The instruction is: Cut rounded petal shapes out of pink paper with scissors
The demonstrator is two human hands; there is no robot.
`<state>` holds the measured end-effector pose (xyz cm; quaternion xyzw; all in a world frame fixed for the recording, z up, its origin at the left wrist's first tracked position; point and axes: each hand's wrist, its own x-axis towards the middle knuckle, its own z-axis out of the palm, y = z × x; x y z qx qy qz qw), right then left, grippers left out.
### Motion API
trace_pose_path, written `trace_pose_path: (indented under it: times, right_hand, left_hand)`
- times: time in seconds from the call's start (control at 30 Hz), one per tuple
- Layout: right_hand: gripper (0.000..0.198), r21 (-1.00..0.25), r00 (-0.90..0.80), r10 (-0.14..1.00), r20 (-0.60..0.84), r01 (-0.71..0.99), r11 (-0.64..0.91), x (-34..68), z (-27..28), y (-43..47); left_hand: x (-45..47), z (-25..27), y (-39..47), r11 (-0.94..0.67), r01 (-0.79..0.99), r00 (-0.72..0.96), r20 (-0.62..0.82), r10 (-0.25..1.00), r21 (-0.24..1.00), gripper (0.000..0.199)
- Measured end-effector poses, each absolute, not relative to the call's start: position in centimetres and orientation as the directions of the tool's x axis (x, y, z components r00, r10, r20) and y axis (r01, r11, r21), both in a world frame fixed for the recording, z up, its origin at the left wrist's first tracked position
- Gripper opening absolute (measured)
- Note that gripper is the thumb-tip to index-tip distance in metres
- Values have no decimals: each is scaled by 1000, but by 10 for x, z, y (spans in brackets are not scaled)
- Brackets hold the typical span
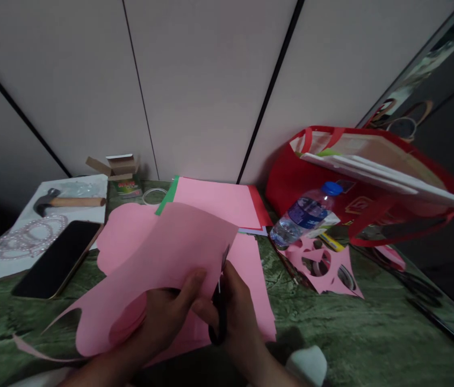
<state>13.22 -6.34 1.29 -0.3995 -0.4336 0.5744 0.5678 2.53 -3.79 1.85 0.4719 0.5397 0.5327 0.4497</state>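
My left hand (170, 312) is closed on a large sheet of pink paper (178, 242), thumb on top, and holds it raised above the table. The sheet's lower left edge is cut in curves, with a thin strip trailing off. In my right hand (237, 312) is a pair of scissors (221, 312) with black handles. Their blades meet the sheet's right edge; how far they are apart is hard to see. Beneath lie more pink sheets (261, 285), and a pink cut-out with a wavy outline (117, 236) rests behind the held sheet.
On the left are a phone (59, 260), a hammer (73, 201), a string of beads (29, 236) and a small open box (125, 180). A water bottle (305, 215), pink paper scraps (323, 269) and a red bag (299, 166) stand at right. A wall rises behind.
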Motion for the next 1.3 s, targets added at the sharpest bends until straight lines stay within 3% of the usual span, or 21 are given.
trace_pose_path:
  times: [0.53,0.93,1.3]
  right_hand:
    - [37,-950,-56,997,61,-309,41,138,24,-59]
    - [38,-912,-20,997,77,-405,63,133,29,-59]
    - [40,-938,-2,999,54,-344,50,131,30,-60]
  left_hand:
    - [25,21,-36,34,62,-140,-25,990,997,18]
    - [25,22,-38,57,92,-119,-46,992,994,18]
    - [22,25,-38,89,57,-112,-82,990,994,22]
